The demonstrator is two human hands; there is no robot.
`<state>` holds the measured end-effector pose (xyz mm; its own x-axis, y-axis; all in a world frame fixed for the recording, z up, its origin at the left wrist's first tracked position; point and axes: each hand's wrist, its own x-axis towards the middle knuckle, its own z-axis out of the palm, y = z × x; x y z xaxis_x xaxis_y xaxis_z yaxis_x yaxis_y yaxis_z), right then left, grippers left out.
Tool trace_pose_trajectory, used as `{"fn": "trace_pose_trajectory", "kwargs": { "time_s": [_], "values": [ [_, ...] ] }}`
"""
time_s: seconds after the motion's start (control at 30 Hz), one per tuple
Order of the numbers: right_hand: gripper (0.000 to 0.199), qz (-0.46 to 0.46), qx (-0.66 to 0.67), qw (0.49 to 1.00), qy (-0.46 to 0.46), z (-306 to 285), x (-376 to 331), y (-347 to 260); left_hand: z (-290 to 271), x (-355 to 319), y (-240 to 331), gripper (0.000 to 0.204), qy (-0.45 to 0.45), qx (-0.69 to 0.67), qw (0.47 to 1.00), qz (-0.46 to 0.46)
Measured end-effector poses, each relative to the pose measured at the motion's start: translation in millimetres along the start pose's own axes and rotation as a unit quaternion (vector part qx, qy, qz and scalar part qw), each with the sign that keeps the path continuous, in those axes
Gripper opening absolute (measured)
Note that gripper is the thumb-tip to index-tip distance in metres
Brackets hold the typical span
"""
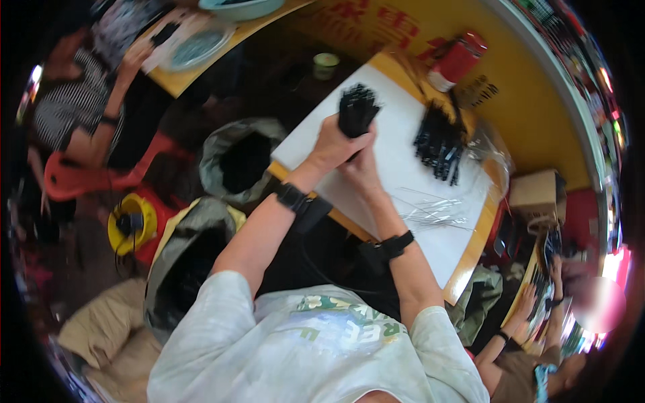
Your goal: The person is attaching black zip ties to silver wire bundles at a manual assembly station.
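Observation:
A thick bundle of thin black strands [358, 107] stands up from my two closed hands above the white-topped table [312, 127]. My left hand [332, 144] wraps round it from the left. Lower down, my right hand [363, 169] closes against the bundle's bottom end, close beside the left. What exactly the strands are, cables or ties, is too blurred to tell. A second heap of black strands [440, 144] lies on the table to the right. Nearer me, several thin, shiny wire-like strands [433, 211] are spread on the white top.
A red can [459, 62] and a clear plastic bag [494, 151] lie along the table's far right side. Open sacks [209, 151] stand at left near a yellow-and-red bucket [131, 225]. A cardboard box [533, 196] is at right. Other people work at tables left and right.

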<state>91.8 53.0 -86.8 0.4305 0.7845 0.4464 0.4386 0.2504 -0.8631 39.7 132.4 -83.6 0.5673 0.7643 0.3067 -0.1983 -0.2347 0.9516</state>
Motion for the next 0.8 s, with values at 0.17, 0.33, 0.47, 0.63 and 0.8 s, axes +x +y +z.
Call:
{"fn": "trace_pose_trajectory", "kwargs": {
  "time_s": [0.17, 0.33, 0.47, 0.63, 0.8],
  "values": [
    [0.112, 0.125, 0.033, 0.982, -0.141, -16, -1, -18, -11, -12, 28, 0.020, 0.095, -0.004, 0.995, 0.013],
    [0.091, 0.018, 0.016, 0.998, -0.062, 1, -24, -70, -76, -4, 25, 0.016, 0.071, 0.073, 0.979, 0.175],
    [0.049, 0.201, 0.152, 0.945, -0.210, 0, -90, -104, -152, 31, 42, 0.012, 0.181, -0.390, 0.896, -0.108],
    [0.036, 0.307, -0.007, 0.779, -0.547, -40, -142, -101, -246, 49, -5, 0.011, 0.234, -0.364, 0.881, -0.192],
    [0.022, 0.451, 0.079, 0.750, -0.478, -119, -170, -86, -292, 19, -72, 0.010, 0.163, -0.303, 0.866, -0.364]
  ]
}}
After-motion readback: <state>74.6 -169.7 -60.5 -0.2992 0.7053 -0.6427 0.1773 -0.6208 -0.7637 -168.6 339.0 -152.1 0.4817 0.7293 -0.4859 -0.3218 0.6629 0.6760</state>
